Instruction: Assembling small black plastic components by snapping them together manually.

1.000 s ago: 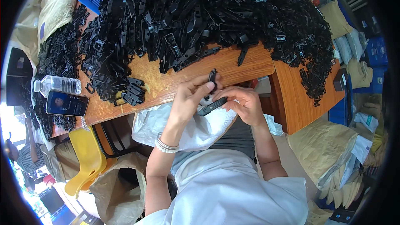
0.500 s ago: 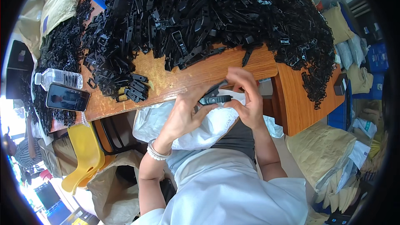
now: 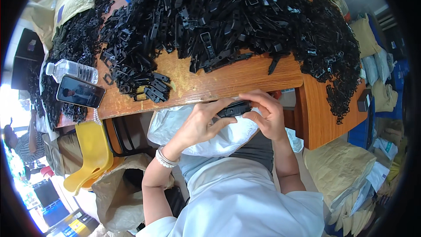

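Note:
Between my two hands, above my lap at the table's front edge, is a black plastic part (image 3: 233, 109), long and narrow like a clip. My left hand (image 3: 205, 120) grips one end of it between thumb and fingers. The other end is pinched by my right hand (image 3: 268, 116), with the fingers bent over its top. My fingers cover both ends. Below the hands a white plastic bag (image 3: 175, 129) lies over my lap. Across the table spreads a big heap of similar black parts (image 3: 237, 22), and a small stack of black parts (image 3: 157, 88) lies near the front edge.
On the wooden table (image 3: 201, 83), a clear bottle (image 3: 74, 71) and a phone (image 3: 80, 91) sit at the left. A small black box (image 3: 364, 100) stands at the right edge. A yellow chair (image 3: 90, 153) is below left; brown paper sacks (image 3: 337, 166) stand at the right.
The raised upper piece of the black part now lies down against the lower one. My right fingers have come down over it. The whole view has shifted slightly.

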Tool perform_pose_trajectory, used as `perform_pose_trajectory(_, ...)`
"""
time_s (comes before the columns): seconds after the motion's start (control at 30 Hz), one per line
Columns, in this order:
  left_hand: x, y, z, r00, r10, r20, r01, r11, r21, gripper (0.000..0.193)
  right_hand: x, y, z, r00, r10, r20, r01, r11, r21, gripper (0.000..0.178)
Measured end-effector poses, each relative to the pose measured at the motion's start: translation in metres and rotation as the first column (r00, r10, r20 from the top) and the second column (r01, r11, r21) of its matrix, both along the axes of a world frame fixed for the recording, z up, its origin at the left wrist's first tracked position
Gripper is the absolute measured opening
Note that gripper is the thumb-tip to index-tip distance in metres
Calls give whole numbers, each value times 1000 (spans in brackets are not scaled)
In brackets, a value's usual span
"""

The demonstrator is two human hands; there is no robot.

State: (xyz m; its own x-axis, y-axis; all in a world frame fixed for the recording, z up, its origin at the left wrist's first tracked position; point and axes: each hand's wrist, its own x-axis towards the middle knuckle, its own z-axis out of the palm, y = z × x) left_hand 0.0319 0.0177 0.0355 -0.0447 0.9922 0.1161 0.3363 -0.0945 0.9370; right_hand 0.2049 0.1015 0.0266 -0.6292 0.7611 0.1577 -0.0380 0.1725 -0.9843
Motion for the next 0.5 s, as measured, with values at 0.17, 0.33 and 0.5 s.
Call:
perform_pose_trajectory(0.17, -38, 6, 4, 998, -61, -26, 59, 997, -49, 26, -3, -1, -7, 986, 48, 162, -88, 964, 250, 28)
perform_pose_trajectory(0.33, -125, 28, -3, 645, 598, -476, -469, 801, 372, 10, -1, -6, -10, 967, 155, 202, -196, 960, 202, 20)
perform_pose_trajectory(0.5, -151, 50, 3, 529, 627, -571, -525, 771, 360, 9, 7, -6, -13, 946, 181, 271, -219, 968, 119, 15)
